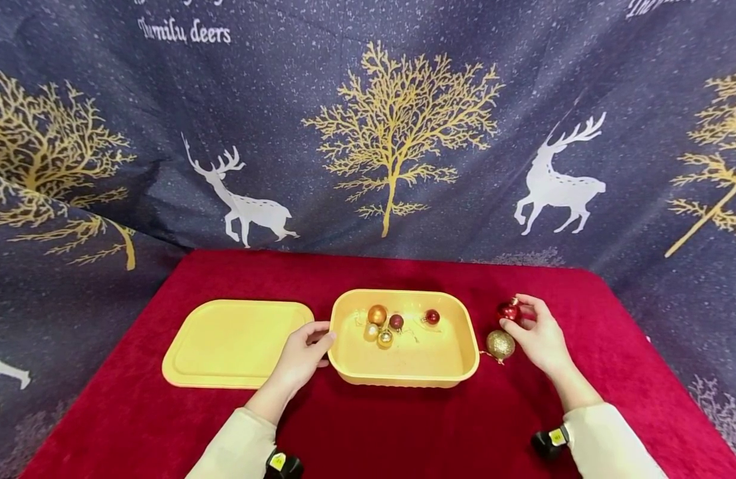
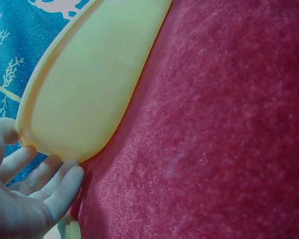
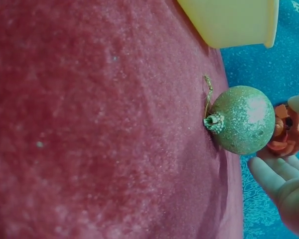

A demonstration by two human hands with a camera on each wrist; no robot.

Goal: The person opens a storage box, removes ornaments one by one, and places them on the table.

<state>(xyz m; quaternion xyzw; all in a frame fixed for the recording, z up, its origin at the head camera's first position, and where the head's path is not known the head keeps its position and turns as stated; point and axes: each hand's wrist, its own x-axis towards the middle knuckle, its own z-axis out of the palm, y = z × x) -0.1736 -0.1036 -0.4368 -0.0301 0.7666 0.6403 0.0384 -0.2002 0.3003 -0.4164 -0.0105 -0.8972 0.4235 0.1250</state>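
Observation:
A yellow plastic tub holds several small Christmas baubles: an orange one, dark red ones, and pale gold ones. At its left end, my left hand holds the rim; in the left wrist view the fingers lie against the end wall of the tub. To the right of the tub, my right hand pinches a shiny red bauble between thumb and fingers. A larger glittery gold bauble lies close by on the cloth, its cord loop visible in the right wrist view.
A flat yellow lid lies left of the tub. Red velvet cloth covers the table. Behind it hangs a dark blue backdrop printed with gold trees and white deer.

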